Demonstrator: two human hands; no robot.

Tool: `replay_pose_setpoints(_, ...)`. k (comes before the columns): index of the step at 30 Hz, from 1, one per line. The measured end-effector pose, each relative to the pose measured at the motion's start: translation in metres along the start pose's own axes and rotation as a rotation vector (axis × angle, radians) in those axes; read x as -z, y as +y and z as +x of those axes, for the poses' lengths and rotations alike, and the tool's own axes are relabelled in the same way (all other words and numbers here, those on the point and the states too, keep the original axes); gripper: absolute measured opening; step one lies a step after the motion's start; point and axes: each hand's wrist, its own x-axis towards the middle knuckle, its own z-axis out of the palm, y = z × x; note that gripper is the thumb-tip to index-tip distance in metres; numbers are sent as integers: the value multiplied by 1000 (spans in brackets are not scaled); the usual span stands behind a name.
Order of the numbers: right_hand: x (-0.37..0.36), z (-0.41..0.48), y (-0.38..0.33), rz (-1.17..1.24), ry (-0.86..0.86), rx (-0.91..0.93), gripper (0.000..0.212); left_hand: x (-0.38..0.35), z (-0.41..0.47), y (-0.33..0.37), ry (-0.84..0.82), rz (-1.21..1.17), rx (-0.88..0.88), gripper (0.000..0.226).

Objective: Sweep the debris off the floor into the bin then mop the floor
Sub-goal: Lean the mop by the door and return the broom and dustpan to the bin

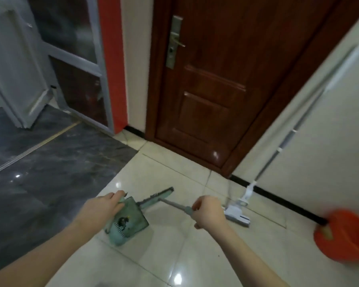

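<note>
Left hand [104, 208] grips dustpan [129, 220]; right hand [207, 212] grips broom [155, 198].

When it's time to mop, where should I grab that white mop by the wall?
Probably hold the mop partway up its pole, coming from the room side: it leans on the wall with its head on the floor, so the wall blocks the far side.

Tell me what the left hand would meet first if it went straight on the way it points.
The left hand, holding the dustpan, points up and to the right. The broom head looks first in that line, just past the pan's rim, though depth is unclear.
</note>
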Motion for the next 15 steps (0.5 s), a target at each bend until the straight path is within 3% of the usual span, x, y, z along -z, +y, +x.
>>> replay_pose_setpoints(3, 47, -23, 56, 6, 311, 97, 14, 2, 19, 69, 17, -21, -192, 22)
replay_pose_setpoints(6, 90, -45, 109, 135, 504, 155, 16, -6, 43, 131, -48, -9, -262, 25)
replay_pose_setpoints(11, 159, -72, 195, 218, 733, 157, 18, -18, 79, 233, -83, -71, -438, 35)
replay_pose_setpoints(15, 206, -82, 256, 230, 782, 32, 18, -34, 118, 317, -112, -109, -635, 37)
